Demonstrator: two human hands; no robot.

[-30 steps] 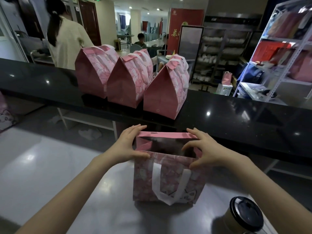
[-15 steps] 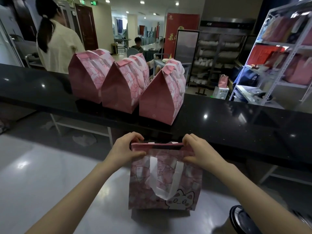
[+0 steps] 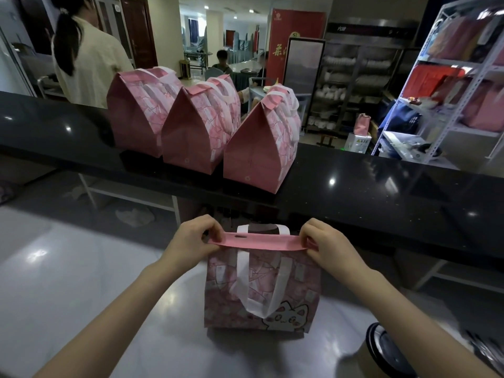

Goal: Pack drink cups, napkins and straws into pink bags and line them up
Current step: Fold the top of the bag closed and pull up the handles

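A pink bag (image 3: 261, 290) with white handles and a cartoon cat print stands upright on the steel worktop (image 3: 68, 282) in front of me. Its top flaps are pressed together into a flat pink strip. My left hand (image 3: 191, 241) pinches the strip's left end and my right hand (image 3: 324, 244) pinches its right end. Three closed pink bags (image 3: 191, 132) stand side by side on the black counter (image 3: 368, 186) behind it. A drink cup with a black lid (image 3: 387, 350) sits at the lower right, partly hidden by my right arm.
A person in a cream top (image 3: 87, 58) stands beyond the counter at the left. A white metal shelf rack (image 3: 463, 91) with red and pink bags fills the right. Seated people and tables are far back in the room.
The bag's mouth, held open a second ago, is now pressed closed, with both hands moved up to pinch the ends of the folded top strip. The view has tilted up slightly.
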